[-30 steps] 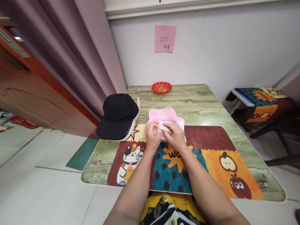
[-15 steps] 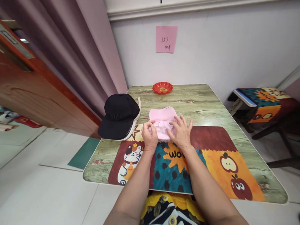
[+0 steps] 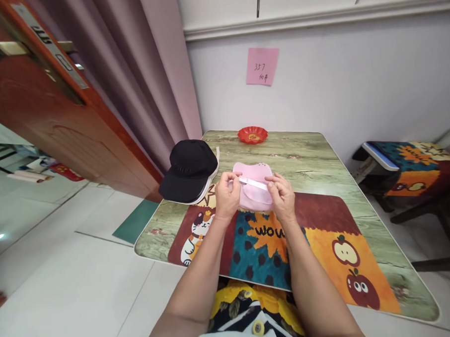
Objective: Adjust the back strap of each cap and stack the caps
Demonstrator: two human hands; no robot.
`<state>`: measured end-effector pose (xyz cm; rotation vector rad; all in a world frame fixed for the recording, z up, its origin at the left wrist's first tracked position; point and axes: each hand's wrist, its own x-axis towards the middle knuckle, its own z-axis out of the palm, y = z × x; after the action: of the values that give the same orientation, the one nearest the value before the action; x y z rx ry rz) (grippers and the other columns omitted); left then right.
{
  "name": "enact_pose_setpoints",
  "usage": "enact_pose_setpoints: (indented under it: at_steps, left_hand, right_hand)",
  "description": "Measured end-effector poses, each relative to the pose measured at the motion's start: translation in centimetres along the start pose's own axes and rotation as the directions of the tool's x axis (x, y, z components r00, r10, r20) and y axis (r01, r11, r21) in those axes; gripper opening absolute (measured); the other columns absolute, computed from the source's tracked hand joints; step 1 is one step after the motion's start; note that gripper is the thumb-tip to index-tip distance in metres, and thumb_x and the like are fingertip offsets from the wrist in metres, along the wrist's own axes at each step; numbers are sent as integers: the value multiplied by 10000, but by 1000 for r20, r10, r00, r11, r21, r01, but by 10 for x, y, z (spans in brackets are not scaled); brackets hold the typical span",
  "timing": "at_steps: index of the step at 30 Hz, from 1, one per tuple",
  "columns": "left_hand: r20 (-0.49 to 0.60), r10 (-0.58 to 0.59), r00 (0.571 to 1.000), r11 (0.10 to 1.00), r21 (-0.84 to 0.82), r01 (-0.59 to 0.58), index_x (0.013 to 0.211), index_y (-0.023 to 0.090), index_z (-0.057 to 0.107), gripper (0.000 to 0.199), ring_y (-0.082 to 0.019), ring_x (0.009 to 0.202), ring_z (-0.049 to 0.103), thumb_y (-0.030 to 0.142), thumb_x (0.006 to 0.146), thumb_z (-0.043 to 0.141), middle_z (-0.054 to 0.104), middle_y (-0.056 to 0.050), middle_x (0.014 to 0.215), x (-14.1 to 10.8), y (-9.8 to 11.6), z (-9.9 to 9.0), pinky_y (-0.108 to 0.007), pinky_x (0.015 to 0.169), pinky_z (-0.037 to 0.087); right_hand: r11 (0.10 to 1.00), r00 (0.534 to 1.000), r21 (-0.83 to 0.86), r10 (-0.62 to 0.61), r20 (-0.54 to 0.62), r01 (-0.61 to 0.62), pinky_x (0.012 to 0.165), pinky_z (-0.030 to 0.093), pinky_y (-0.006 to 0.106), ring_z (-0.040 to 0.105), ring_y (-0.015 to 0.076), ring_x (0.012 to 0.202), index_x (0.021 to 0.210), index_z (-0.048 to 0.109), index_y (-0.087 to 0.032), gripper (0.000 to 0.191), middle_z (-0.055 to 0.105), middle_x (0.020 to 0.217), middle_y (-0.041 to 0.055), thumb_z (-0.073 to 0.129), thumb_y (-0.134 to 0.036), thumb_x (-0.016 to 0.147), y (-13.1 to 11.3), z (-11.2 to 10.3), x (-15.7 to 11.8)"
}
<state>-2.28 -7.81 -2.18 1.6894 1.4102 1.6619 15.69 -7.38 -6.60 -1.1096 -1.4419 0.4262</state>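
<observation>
A pink cap (image 3: 256,199) lies on the patterned mat (image 3: 260,269), its brim pointing away from me. Across its near half runs a pale strap (image 3: 254,183), stretched between my two hands. My left hand (image 3: 227,196) pinches the strap's left end, near a small buckle-like piece. At the other end, my right hand (image 3: 282,197) grips the strap between thumb and fingers. Left of my hands sits a black cap (image 3: 189,169), resting on a white cap (image 3: 206,190) that shows only at its edge.
A red scalloped dish (image 3: 252,135) stands at the back of the wood-patterned table (image 3: 303,157). On the wall is a pink note (image 3: 262,66). The wooden door (image 3: 96,128) and curtain are to the left; a cloth-covered stool (image 3: 415,157) is at right.
My fingers have moved from the inside of the pink cap to its strap, which is now raised and taut between both hands. The whole view has shifted slightly.
</observation>
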Motion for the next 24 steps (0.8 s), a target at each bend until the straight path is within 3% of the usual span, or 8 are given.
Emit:
enact_pose_setpoints:
  at_steps: [3,7,10,14,16,21,24]
  left_hand:
    - [53,24,998,1000,16,-25,826,232,528,103,-195,950,716,233,928,523,756,-57,1027,-2,16,-4,-334,873,542]
    - [54,48,997,995,86,-53,801,236,526,117,-201,952,707,223,916,537,758,-41,1036,-5,33,-12,-340,873,529]
    - [43,65,997,994,90,-69,802,235,528,116,-198,957,699,214,916,532,755,-36,1039,-8,42,-17,-337,876,523]
    - [65,42,997,996,79,-47,776,231,539,116,-190,918,684,192,883,557,751,-30,987,-12,46,-22,-323,855,518]
    - [87,5,996,997,76,-11,766,229,551,109,-186,886,676,195,867,573,747,-30,954,-16,45,-23,-313,828,517]
    - [134,-95,986,995,30,92,796,205,573,83,-145,772,649,234,873,563,746,-34,991,-25,46,-21,-265,729,491]
    - [153,-116,981,992,-40,123,789,198,566,101,-134,709,626,255,873,563,730,-31,912,-28,47,-17,-250,676,475]
  right_hand:
    - [983,995,158,99,-6,-97,1138,351,547,569,317,1305,608,555,-236,365,777,1059,90,555,-400,935,-12,-7,0]
    - [925,973,303,229,37,-229,1110,412,507,585,332,1298,577,518,-240,388,785,1037,97,572,-406,924,-34,-15,-2]
    - [927,968,278,244,60,-251,1100,418,505,604,339,1271,580,507,-241,390,785,1014,98,579,-417,920,-44,-21,-6]
    - [989,993,-88,120,-24,-121,1115,362,556,592,355,1263,800,656,-248,169,773,1042,80,653,-404,867,-52,-31,-11]
    - [975,1000,-221,9,-22,-14,1119,347,556,614,340,1223,964,687,-255,183,760,1088,81,649,-410,874,-59,-35,-13]
    - [929,965,-313,-128,228,198,1139,314,527,671,281,1103,1246,647,-257,398,733,1206,78,654,-433,890,-80,-29,-12]
    - [924,949,-319,-117,293,212,1133,312,512,690,251,1044,1229,675,-285,332,754,1157,47,624,-397,921,-83,-17,-9]
